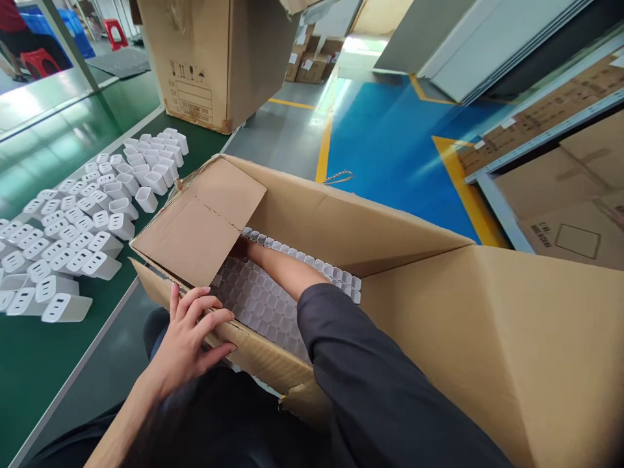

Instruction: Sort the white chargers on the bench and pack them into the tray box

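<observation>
My left hand (pixel 192 328) rests on the near wall of a large open cardboard box (pixel 419 286), its fingers spread over the edge. Into the box reaches my right arm, and my right hand (pixel 238 249) is mostly hidden beneath a folded-in cardboard flap (pixel 199 221). Whether its fingers hold anything does not show. Tight rows of small whitish plastic pieces (pixel 263 292) line the inside of the box, under and beside my right forearm.
Many white plastic charger housings (pixel 73 253), several with slots, stand on the green tabletop (pixel 112 325) at left. A tall carton (pixel 195 65) stands behind them. Shelved cartons (pixel 570 175) are at right, beyond a blue floor (pixel 385 149). Part of a person (pixel 17 32) shows at the far left.
</observation>
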A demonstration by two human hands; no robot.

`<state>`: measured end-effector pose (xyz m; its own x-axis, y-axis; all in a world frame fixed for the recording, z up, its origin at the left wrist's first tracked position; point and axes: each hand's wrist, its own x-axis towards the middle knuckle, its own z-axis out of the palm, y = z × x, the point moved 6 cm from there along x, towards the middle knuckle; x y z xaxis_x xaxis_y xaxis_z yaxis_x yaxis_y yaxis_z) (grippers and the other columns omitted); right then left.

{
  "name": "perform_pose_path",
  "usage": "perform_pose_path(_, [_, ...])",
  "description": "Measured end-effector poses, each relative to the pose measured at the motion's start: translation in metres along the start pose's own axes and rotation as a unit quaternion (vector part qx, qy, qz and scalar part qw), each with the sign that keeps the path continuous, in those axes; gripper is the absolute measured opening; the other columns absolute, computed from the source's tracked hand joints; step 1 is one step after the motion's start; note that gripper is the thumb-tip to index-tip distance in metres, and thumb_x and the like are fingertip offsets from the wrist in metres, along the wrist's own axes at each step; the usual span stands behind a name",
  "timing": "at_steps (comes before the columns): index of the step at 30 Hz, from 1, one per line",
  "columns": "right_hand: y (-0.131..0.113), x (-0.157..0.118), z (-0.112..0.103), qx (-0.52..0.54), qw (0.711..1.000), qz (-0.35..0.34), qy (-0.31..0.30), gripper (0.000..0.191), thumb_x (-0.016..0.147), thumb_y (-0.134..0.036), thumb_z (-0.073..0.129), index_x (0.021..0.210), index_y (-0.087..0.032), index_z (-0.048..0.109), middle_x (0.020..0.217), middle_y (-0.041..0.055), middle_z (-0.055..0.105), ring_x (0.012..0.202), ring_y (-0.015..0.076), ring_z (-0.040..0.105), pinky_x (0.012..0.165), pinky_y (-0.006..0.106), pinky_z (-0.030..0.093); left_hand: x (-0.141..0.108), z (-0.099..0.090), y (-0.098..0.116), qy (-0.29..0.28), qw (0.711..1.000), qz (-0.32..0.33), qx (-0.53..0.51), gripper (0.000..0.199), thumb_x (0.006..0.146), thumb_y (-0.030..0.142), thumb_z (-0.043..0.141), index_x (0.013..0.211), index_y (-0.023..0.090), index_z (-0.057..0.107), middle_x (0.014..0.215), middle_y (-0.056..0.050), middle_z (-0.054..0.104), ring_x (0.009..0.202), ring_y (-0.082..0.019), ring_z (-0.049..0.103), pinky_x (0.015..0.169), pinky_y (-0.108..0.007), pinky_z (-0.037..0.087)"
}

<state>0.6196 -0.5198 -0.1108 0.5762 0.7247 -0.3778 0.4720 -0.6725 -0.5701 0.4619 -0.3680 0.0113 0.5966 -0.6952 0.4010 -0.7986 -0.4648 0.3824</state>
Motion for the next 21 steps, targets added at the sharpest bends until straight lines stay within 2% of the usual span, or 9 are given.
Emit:
perform_pose_path(2, [0.002, -0.017, 0.001, -0.056, 0.998, 0.023, 0.01, 0.043, 0.08, -0.021, 0.074, 0.121, -0.013, 0.062, 0.127, 0.0067, 0.061, 0.129, 0.0317, 0.049, 0.11, 0.047, 0.041, -0.002, 0.0, 0.0, -0.009, 1.0, 0.005, 0.005, 0.031, 0.087, 0.036, 0.068, 0.116, 0.028, 0.061, 0.114, -0.005, 0.064, 0.129, -0.027, 0.048, 0.125, -0.057, 0.004])
perform_pose_path(4, [0.005, -0.043, -0.001, -0.103, 0.993, 0.044, 0.017, 0.064, 0.065, -0.009, 0.076, 0.127, -0.012, 0.059, 0.135, 0.0105, 0.056, 0.138, 0.037, 0.037, 0.115, 0.048, 0.031, -0.004, 0.0, 0.0, -0.006, 1.0, 0.011, 0.012, 0.033, 0.087, 0.037, 0.068, 0.118, 0.027, 0.061, 0.114, -0.006, 0.064, 0.13, -0.027, 0.047, 0.125, -0.058, 0.003])
perform_pose_path(5, [0.005, -0.059, -0.004, -0.12, 0.991, 0.056, 0.019, 0.075, 0.059, -0.006, 0.076, 0.131, -0.012, 0.057, 0.139, 0.0138, 0.053, 0.139, 0.0397, 0.035, 0.115, 0.049, 0.031, -0.005, -0.001, -0.001, -0.004, 1.0, 0.012, 0.017, 0.033, 0.088, 0.037, 0.068, 0.118, 0.027, 0.06, 0.114, -0.006, 0.064, 0.13, -0.027, 0.047, 0.125, -0.058, 0.003])
perform_pose_path(7, [0.005, -0.098, -0.013, -0.144, 0.985, 0.089, 0.012, 0.094, 0.053, -0.005, 0.077, 0.142, -0.014, 0.049, 0.14, 0.0197, 0.049, 0.133, 0.0423, 0.041, 0.107, 0.051, 0.04, -0.006, -0.001, 0.0, -0.005, 1.0, 0.017, 0.026, 0.034, 0.088, 0.036, 0.068, 0.119, 0.026, 0.06, 0.114, -0.006, 0.063, 0.13, -0.028, 0.047, 0.125, -0.058, 0.003])
perform_pose_path(9, [-0.003, -0.139, -0.028, -0.157, 0.98, 0.123, -0.004, 0.105, 0.053, -0.011, 0.079, 0.15, -0.019, 0.041, 0.137, 0.0201, 0.05, 0.125, 0.0413, 0.049, 0.094, 0.047, 0.05, -0.005, -0.001, 0.001, -0.009, 0.999, 0.022, 0.031, 0.035, 0.087, 0.036, 0.069, 0.12, 0.026, 0.059, 0.114, -0.006, 0.063, 0.129, -0.028, 0.048, 0.125, -0.058, 0.004])
perform_pose_path(12, [-0.038, -0.195, -0.055, -0.152, 0.98, 0.125, 0.007, 0.103, 0.06, -0.02, 0.079, 0.153, -0.024, 0.035, 0.133, 0.0172, 0.051, 0.121, 0.0384, 0.052, 0.09, 0.045, 0.052, -0.006, -0.003, 0.001, -0.008, 0.999, 0.027, 0.033, 0.038, 0.087, 0.036, 0.069, 0.122, 0.026, 0.058, 0.114, -0.007, 0.063, 0.128, -0.029, 0.049, 0.124, -0.06, 0.006])
perform_pose_path(15, [-0.087, -0.228, -0.084, -0.138, 0.982, 0.089, 0.091, 0.1, 0.066, -0.026, 0.078, 0.155, -0.026, 0.031, 0.138, 0.0136, 0.045, 0.128, 0.0382, 0.046, 0.1, 0.051, 0.046, -0.009, -0.003, 0.0, -0.007, 0.999, 0.036, 0.038, 0.04, 0.087, 0.034, 0.07, 0.123, 0.026, 0.056, 0.114, -0.007, 0.062, 0.128, -0.03, 0.049, 0.124, -0.061, 0.007])
perform_pose_path(18, [-0.126, -0.239, -0.1, -0.147, 0.973, 0.064, 0.166, 0.085, 0.08, -0.033, 0.068, 0.155, -0.027, 0.029, 0.144, 0.0101, 0.037, 0.135, 0.0394, 0.038, 0.104, 0.054, 0.041, -0.014, -0.002, -0.001, 0.008, 0.998, 0.049, 0.041, 0.038, 0.086, 0.032, 0.071, 0.12, 0.026, 0.056, 0.113, -0.007, 0.06, 0.126, -0.03, 0.048, 0.123, -0.063, 0.008])
perform_pose_path(21, [-0.148, -0.233, -0.1, -0.194, 0.96, 0.035, 0.198, 0.075, 0.086, -0.029, 0.058, 0.155, -0.027, 0.027, 0.138, 0.0096, 0.038, 0.135, 0.0378, 0.038, 0.101, 0.053, 0.043, -0.016, -0.002, 0.0, 0.027, 0.997, 0.055, 0.04, 0.033, 0.085, 0.031, 0.072, 0.114, 0.026, 0.057, 0.109, -0.008, 0.059, 0.124, -0.03, 0.049, 0.123, -0.065, 0.007])
